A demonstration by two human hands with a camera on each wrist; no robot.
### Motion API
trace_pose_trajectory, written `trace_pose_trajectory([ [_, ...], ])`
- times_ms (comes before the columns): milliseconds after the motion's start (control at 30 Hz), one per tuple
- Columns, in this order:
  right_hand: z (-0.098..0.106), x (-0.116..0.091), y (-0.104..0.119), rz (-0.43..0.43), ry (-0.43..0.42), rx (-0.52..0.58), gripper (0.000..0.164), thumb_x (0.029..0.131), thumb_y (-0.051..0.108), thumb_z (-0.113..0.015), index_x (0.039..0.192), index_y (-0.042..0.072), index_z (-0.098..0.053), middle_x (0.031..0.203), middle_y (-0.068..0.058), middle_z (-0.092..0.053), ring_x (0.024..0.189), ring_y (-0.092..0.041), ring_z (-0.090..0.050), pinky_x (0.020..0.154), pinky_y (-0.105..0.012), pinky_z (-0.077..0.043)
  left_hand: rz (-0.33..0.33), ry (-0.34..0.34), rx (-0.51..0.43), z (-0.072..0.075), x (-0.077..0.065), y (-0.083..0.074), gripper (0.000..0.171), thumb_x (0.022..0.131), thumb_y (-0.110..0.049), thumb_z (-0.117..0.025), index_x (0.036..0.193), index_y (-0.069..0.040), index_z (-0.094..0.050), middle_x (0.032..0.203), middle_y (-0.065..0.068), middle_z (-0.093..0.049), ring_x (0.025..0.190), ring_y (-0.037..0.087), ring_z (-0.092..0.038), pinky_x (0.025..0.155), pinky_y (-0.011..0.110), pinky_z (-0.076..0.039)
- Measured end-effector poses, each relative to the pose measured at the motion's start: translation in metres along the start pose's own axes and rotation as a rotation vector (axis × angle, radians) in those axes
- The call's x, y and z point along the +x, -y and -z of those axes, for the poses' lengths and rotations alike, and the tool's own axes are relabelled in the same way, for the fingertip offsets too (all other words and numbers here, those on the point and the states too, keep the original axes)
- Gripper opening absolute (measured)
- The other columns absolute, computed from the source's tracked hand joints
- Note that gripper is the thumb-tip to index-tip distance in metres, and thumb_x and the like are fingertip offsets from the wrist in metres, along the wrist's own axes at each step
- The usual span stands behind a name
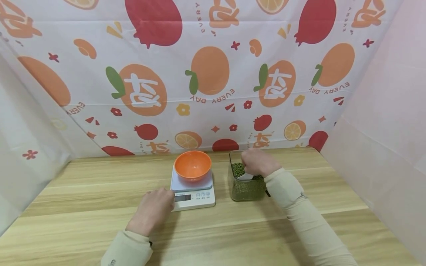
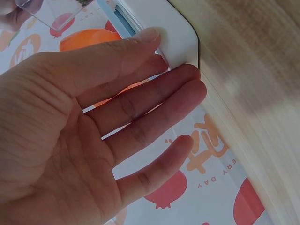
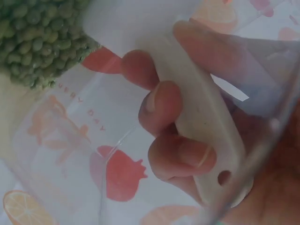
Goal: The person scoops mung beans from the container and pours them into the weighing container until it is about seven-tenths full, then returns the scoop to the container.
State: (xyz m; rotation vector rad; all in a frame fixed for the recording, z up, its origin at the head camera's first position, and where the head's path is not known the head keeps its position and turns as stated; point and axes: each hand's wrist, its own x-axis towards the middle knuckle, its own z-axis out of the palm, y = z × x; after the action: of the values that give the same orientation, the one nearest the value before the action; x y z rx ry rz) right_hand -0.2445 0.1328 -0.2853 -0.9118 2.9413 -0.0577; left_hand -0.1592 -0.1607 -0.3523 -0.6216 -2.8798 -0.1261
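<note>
My left hand [image 1: 155,204] is at the left edge of a white kitchen scale [image 1: 203,202]. In the left wrist view, its thumb and index finger pinch the scale's corner [image 2: 180,44], while the other fingers extend loosely. An orange bowl [image 1: 193,166] sits upright on the scale's platform. To the right, my right hand [image 1: 259,162] reaches into a clear square container [image 1: 247,194] of green mung beans [image 1: 238,170]. It grips a white scoop [image 1: 245,177] by its handle [image 3: 201,108], fingers curled round it. The scoop's head is down at the beans.
All of this rests on a light wood-grain table [image 1: 110,184]. A fruit-printed cloth [image 1: 213,111] hangs right behind the table's back edge. Pale sheets close off the left and right sides. The container stands a short way right of the scale.
</note>
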Motion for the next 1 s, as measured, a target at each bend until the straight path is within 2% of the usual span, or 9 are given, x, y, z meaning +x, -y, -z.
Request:
trace_pose_trajectory([
  [200,-0.004,0.003,0.002,-0.018,0.001,-0.043,0.037,0.071,-0.008,-0.046,0.050,0.017,-0.029,0.050,0.005,-0.013,0.047,-0.009,-0.012,0.042,-0.023,-0.017,-0.008,-0.001,-0.013,0.000,0.000,0.000,0.012,0.067,0.002,-0.063,0.062,-0.007,-0.057,0.052,-0.001,-0.042,0.047,0.014,-0.036,0.040,0.032,-0.037],
  [333,-0.006,0.002,0.002,-0.022,-0.005,-0.047,0.038,0.071,-0.008,-0.046,0.049,0.017,-0.028,0.049,0.005,-0.012,0.047,-0.008,-0.011,0.041,-0.023,-0.016,-0.007,0.003,-0.015,0.000,0.000,0.000,0.016,0.067,0.002,-0.063,0.059,-0.008,-0.054,0.050,-0.001,-0.040,0.047,0.013,-0.036,0.040,0.031,-0.036],
  [433,-0.006,0.002,0.002,0.000,-0.034,-0.044,0.038,0.069,-0.009,-0.045,0.049,0.017,-0.025,0.050,0.005,-0.010,0.048,-0.009,-0.009,0.042,-0.023,-0.014,-0.005,0.000,-0.011,0.000,0.000,0.000,0.023,0.067,0.003,-0.063,0.055,-0.011,-0.048,0.050,-0.001,-0.039,0.047,0.014,-0.035,0.041,0.032,-0.036],
  [600,-0.011,-0.001,-0.003,0.066,-0.120,-0.023,0.036,0.063,-0.011,-0.044,0.048,0.017,-0.026,0.051,0.006,-0.011,0.049,-0.009,-0.011,0.043,-0.023,-0.014,-0.005,-0.004,-0.008,0.001,0.001,-0.001,0.024,0.067,0.003,-0.063,0.055,-0.011,-0.048,0.050,-0.001,-0.039,0.047,0.014,-0.035,0.041,0.032,-0.036],
  [700,-0.017,-0.003,-0.009,0.093,-0.154,-0.010,0.033,0.062,-0.010,-0.046,0.046,0.016,-0.035,0.048,0.007,-0.017,0.047,-0.008,-0.017,0.044,-0.023,-0.019,-0.009,-0.004,-0.009,0.001,0.001,0.000,0.025,0.067,0.003,-0.063,0.055,-0.011,-0.046,0.050,-0.001,-0.039,0.047,0.014,-0.035,0.041,0.032,-0.036],
  [867,-0.024,-0.004,-0.015,0.095,-0.155,0.010,0.027,0.063,-0.007,-0.050,0.048,0.016,-0.049,0.046,0.008,-0.034,0.047,-0.007,-0.028,0.045,-0.023,-0.027,-0.015,0.002,-0.008,0.000,0.003,0.001,0.028,0.067,0.001,-0.064,0.053,-0.013,-0.044,0.050,-0.001,-0.039,0.047,0.015,-0.036,0.041,0.033,-0.037],
  [1000,-0.025,-0.003,-0.015,0.088,-0.138,0.018,0.030,0.062,-0.008,-0.049,0.046,0.017,-0.043,0.046,0.008,-0.025,0.046,-0.007,-0.023,0.043,-0.022,-0.021,-0.006,0.017,-0.015,-0.001,0.002,0.000,0.025,0.068,0.000,-0.065,0.055,-0.012,-0.047,0.051,-0.001,-0.041,0.048,0.015,-0.036,0.042,0.033,-0.038],
])
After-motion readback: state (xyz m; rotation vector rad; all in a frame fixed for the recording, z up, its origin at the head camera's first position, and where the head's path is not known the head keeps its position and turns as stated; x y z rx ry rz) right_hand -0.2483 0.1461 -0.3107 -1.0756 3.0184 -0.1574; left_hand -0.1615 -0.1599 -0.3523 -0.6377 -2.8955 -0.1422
